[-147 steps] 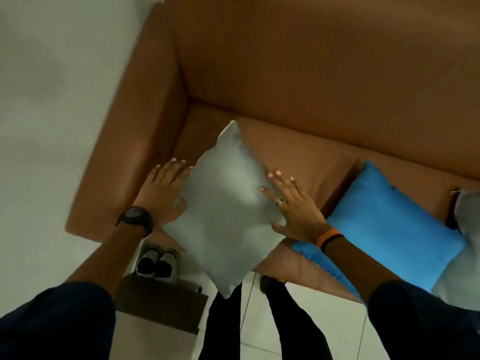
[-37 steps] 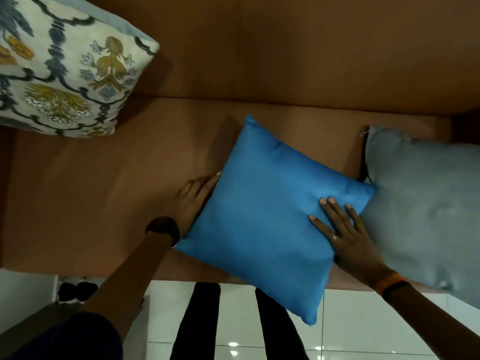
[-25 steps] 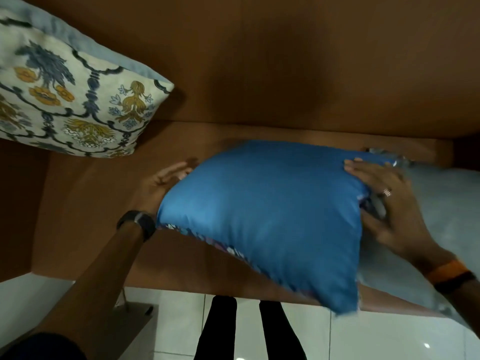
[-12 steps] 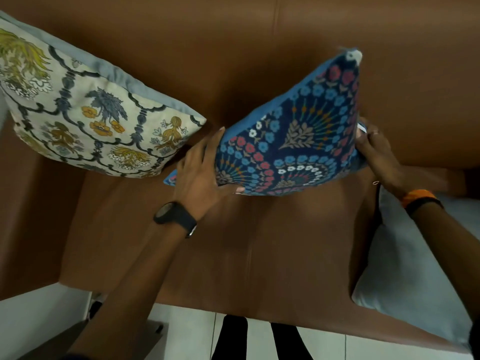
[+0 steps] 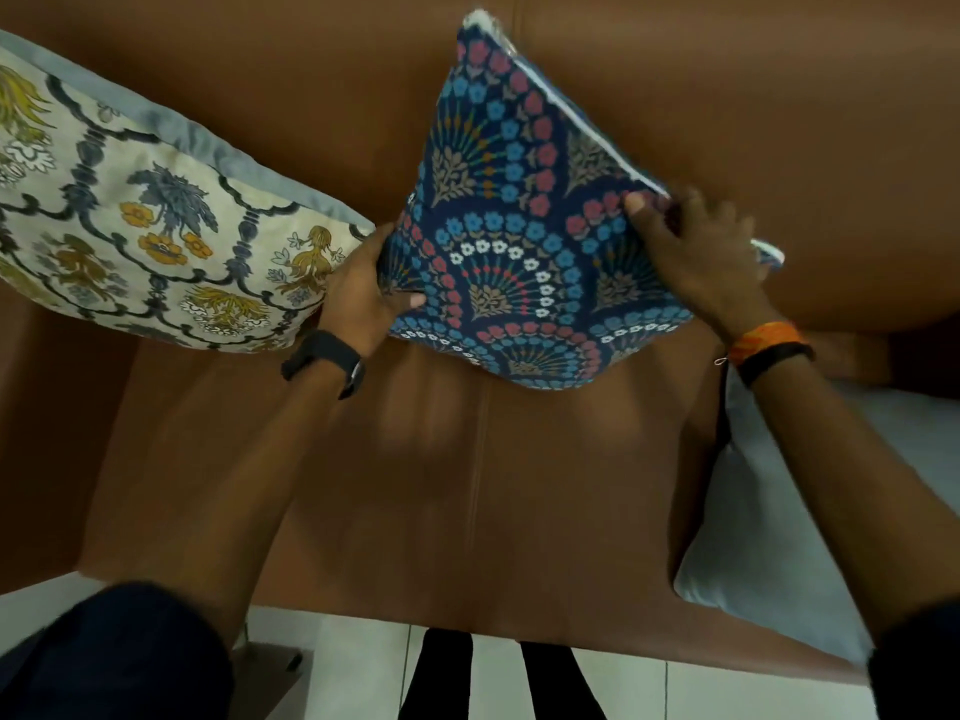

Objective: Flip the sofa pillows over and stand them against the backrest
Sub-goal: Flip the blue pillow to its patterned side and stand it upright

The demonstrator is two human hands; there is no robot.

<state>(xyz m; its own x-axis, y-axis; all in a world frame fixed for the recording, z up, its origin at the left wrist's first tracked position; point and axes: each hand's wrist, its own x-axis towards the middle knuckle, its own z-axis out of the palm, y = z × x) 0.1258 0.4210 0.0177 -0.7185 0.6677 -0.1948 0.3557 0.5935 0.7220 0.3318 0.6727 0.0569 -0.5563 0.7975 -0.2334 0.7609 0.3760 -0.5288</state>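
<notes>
I am holding the blue patterned pillow [image 5: 524, 241] with its floral face turned out toward me, its top corner leaning on the backrest [image 5: 727, 96] and its lowest corner pointing down at the seat cushion [image 5: 467, 485]. It is sitting on a point like a diamond, not yet flat on its bottom edge, so I judge it is not properly stood yet. Whether that lowest corner is touching the seat I cannot tell.

My left hand [image 5: 358, 293] is closing its grip on the pillow's left corner, thumb on the front and the fingers hidden behind. My right hand [image 5: 696, 252] is gripping the upper right edge along the white piping, thumb on the printed face and fingers wrapped over the seam. I am taking it by opposite sides because that is what lets me rotate the square and press it back evenly; a one-sided hold would let the soft filling sag and twist.

Just beside it on the left, the cream floral pillow [image 5: 145, 215] is already resting against the backrest with its pattern facing out, its right corner touching or nearly touching my left hand. I am placing the blue one close to it so that the row reads evenly.

To the right, the grey pillow [image 5: 779, 511] is lying flat on the seat, plain side up, under my right forearm. I judge it is the one left to turn over.
</notes>
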